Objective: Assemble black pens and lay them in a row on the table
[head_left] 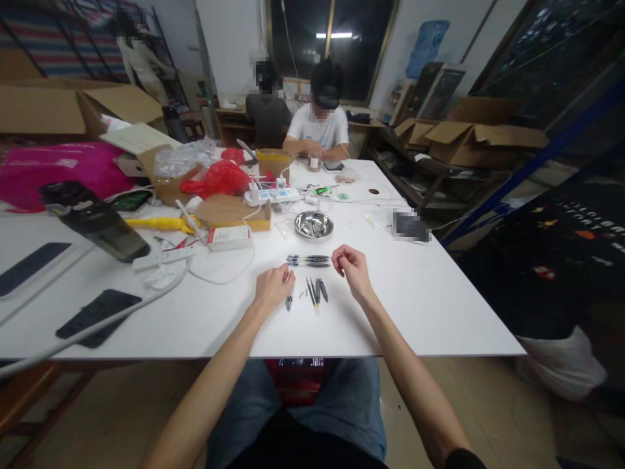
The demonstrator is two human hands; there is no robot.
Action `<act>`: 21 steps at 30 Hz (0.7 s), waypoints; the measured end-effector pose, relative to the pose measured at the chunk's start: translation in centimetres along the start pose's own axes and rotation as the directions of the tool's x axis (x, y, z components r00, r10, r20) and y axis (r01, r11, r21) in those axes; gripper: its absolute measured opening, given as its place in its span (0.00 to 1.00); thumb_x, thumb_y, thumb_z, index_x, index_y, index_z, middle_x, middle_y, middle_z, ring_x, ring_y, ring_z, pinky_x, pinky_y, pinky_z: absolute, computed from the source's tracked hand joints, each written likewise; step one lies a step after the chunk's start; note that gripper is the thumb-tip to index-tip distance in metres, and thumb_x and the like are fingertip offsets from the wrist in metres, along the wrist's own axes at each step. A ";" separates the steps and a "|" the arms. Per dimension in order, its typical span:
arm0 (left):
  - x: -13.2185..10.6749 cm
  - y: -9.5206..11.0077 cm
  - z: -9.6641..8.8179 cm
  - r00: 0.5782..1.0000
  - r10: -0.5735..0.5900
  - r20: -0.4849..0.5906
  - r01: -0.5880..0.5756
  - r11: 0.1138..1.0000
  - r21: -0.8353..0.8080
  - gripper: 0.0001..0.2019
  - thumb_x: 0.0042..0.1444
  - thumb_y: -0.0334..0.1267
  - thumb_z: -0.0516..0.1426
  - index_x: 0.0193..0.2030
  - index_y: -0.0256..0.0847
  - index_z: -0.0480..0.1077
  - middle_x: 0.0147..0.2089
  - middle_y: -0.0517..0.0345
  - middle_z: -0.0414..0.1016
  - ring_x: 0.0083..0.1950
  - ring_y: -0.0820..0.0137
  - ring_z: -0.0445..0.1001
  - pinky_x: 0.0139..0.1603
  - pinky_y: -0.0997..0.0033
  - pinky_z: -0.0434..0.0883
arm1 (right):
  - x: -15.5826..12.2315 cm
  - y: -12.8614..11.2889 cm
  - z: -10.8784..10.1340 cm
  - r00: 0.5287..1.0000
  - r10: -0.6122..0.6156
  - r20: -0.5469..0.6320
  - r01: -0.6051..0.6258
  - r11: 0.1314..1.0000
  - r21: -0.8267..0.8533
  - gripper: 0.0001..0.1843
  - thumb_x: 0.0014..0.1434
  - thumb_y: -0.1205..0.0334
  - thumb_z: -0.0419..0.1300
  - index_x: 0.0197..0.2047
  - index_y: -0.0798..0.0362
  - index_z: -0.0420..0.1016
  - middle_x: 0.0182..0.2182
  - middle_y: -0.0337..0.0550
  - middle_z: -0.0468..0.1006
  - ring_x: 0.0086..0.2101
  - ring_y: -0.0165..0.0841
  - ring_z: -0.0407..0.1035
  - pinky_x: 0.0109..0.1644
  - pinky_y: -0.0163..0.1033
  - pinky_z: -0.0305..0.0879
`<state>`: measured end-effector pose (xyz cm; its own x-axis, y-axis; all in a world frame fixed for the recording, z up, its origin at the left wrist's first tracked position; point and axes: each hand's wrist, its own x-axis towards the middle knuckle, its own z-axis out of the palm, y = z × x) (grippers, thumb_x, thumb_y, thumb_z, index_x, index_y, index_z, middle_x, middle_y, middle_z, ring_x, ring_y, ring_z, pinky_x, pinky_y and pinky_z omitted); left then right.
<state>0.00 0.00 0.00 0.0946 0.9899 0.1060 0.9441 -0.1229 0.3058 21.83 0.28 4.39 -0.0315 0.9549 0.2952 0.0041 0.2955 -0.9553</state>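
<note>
My left hand rests on the white table with its fingers curled, pinching a small part too tiny to name. Just below its fingertips lies a dark pen piece. My right hand hovers to the right, fingers pinched together on something I cannot make out. Between the hands lie several loose pen parts. Beyond them a row of assembled black pens lies side by side.
A metal bowl stands behind the pens. Left are a cardboard box, power strip, red bag, cables, a dark bottle and phones. Two people sit at the far end.
</note>
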 end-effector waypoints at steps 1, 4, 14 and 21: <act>0.0 0.0 0.0 1.000 -0.001 0.004 0.001 1.000 -0.007 0.14 0.65 0.44 0.49 0.34 0.43 0.72 0.30 0.56 0.77 0.33 0.65 0.76 0.34 0.69 0.59 | 1.0 0.9 0.5 0.999 -0.031 -0.032 0.030 0.999 -0.033 0.10 0.49 0.72 0.48 0.29 0.54 0.69 0.21 0.33 0.66 0.22 0.26 0.59 0.27 0.31 0.54; -0.1 0.0 -0.2 1.000 0.005 0.010 -0.004 1.000 -0.021 0.16 0.64 0.44 0.50 0.29 0.43 0.71 0.30 0.55 0.77 0.34 0.65 0.75 0.34 0.69 0.59 | 2.1 2.7 1.3 0.994 -0.098 0.045 0.105 0.973 -0.207 0.12 0.49 0.73 0.48 0.31 0.55 0.71 0.28 0.39 0.73 0.31 0.30 0.66 0.36 0.35 0.61; -0.4 -0.2 -0.3 0.991 0.130 -0.023 -0.131 0.989 -0.068 0.11 0.59 0.39 0.55 0.26 0.43 0.62 0.29 0.58 0.71 0.39 0.66 0.70 0.37 0.69 0.61 | -1.1 3.7 -0.2 0.873 -0.099 0.478 0.347 0.815 -0.465 0.12 0.62 0.65 0.60 0.50 0.51 0.73 0.46 0.45 0.73 0.50 0.38 0.65 0.57 0.45 0.61; -0.4 -0.5 0.2 0.985 0.159 -0.071 -0.167 0.978 -0.127 0.09 0.60 0.37 0.54 0.28 0.43 0.62 0.27 0.61 0.67 0.36 0.67 0.67 0.35 0.69 0.58 | -1.7 4.1 -0.5 0.764 -0.027 0.645 0.355 0.851 -0.386 0.45 0.49 0.48 0.74 0.66 0.48 0.63 0.56 0.50 0.69 0.57 0.44 0.61 0.64 0.51 0.58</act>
<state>-0.47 -0.31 -0.36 0.2206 0.9501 0.2207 0.8670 -0.2946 0.4018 22.37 -0.12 0.02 -0.6684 0.7032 0.2425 0.3782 0.6020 -0.7032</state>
